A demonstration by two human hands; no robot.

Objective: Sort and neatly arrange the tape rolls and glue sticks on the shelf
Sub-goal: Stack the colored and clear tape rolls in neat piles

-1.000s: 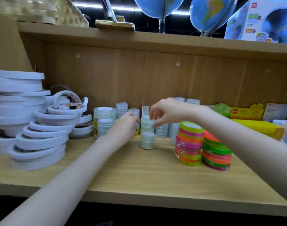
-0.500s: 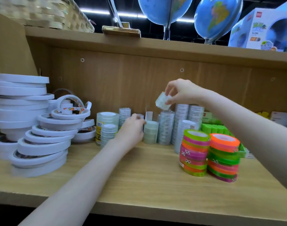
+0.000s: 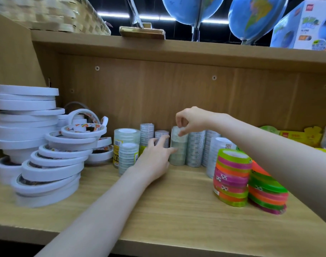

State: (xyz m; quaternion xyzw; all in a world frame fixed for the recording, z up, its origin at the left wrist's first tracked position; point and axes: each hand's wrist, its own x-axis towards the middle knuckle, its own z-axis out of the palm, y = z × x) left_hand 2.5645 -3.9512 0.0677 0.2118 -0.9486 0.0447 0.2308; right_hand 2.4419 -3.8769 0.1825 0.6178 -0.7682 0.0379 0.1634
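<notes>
The right hand (image 3: pixel 191 119) pinches the top roll of a clear tape stack (image 3: pixel 178 149) standing at the back of the shelf (image 3: pixel 158 210), fingers curled down onto it. The left hand (image 3: pixel 154 156) is spread, fingertips touching the stack's lower side. More clear stacks (image 3: pixel 195 147) stand just beside it on the right. White rolls (image 3: pixel 38 141) are piled at the left, and neon rolls (image 3: pixel 232 177) stand nearer the front at right.
</notes>
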